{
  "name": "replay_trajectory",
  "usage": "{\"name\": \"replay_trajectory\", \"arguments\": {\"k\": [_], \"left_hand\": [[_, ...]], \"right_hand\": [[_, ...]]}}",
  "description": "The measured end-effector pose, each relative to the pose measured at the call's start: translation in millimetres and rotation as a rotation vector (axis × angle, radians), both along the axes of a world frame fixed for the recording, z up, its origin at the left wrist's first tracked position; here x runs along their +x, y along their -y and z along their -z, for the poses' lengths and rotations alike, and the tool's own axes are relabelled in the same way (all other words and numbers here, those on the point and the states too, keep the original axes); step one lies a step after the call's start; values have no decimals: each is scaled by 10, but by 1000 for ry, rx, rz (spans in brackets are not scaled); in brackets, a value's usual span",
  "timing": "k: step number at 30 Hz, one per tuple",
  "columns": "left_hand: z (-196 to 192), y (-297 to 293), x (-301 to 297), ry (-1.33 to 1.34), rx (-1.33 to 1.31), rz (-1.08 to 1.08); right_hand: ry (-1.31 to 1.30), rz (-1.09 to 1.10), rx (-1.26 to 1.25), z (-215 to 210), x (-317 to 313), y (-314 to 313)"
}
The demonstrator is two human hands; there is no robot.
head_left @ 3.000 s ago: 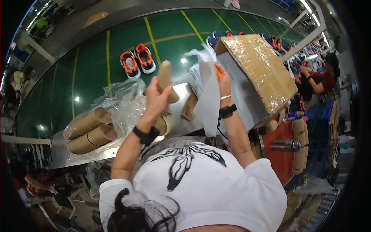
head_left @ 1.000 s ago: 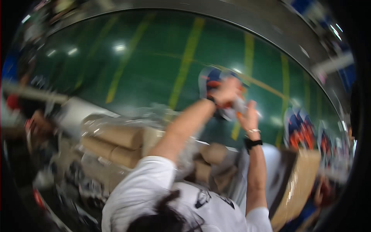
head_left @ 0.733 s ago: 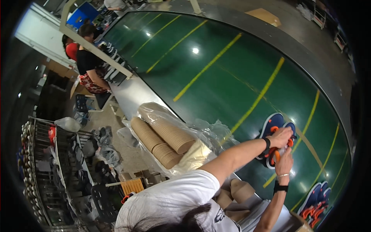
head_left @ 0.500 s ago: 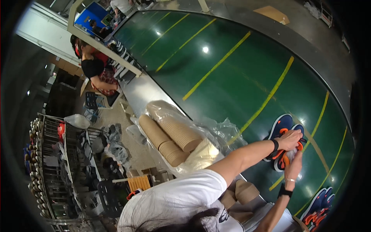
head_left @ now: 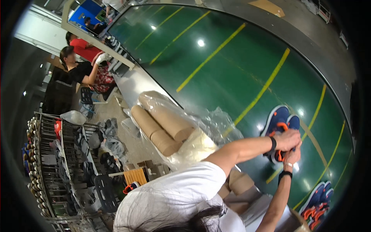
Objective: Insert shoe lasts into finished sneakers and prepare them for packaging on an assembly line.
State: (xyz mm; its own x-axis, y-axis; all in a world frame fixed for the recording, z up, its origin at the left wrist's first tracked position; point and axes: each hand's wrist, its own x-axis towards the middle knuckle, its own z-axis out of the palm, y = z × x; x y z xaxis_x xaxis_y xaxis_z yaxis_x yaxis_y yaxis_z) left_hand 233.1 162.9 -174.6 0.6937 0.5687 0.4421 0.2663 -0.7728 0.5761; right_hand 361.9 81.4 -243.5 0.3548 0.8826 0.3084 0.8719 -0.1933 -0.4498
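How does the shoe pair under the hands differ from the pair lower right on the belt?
The held pair of shoes has the left hand and right hand on its near end; the far pair of shoes lies untouched. The held pair sits mid-belt and fully in view; the far pair sits near the picture's rim, partly dim. Both are navy with orange trim, side by side on the green conveyor belt.

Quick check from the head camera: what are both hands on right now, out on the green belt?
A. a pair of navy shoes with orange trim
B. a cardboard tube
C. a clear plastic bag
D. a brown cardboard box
A: the left hand and the right hand meet on the pair of navy shoes with orange trim lying on the green belt; the cardboard tubes lie apart in their plastic bag, nearer the person.
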Motion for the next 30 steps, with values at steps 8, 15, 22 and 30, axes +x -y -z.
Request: {"name": "replay_trajectory", "arguments": {"k": [8, 15, 22, 30], "left_hand": [[-1439, 475, -2057, 214, -43, -276], [-1355, 934, -4890, -196, 129, -954], [-799, 902, -6787, -321, -142, -1161], [-633, 821, -6787, 394, -922, -516]], "right_hand": [[155, -254, 3, -1864, -495, 267], [-464, -607, -69, -2775, -2335, 1007], [-605, -1015, -215, -1488, -3584, 1194], [-1261, -762, -438, -486, -4541, 1093]]}}
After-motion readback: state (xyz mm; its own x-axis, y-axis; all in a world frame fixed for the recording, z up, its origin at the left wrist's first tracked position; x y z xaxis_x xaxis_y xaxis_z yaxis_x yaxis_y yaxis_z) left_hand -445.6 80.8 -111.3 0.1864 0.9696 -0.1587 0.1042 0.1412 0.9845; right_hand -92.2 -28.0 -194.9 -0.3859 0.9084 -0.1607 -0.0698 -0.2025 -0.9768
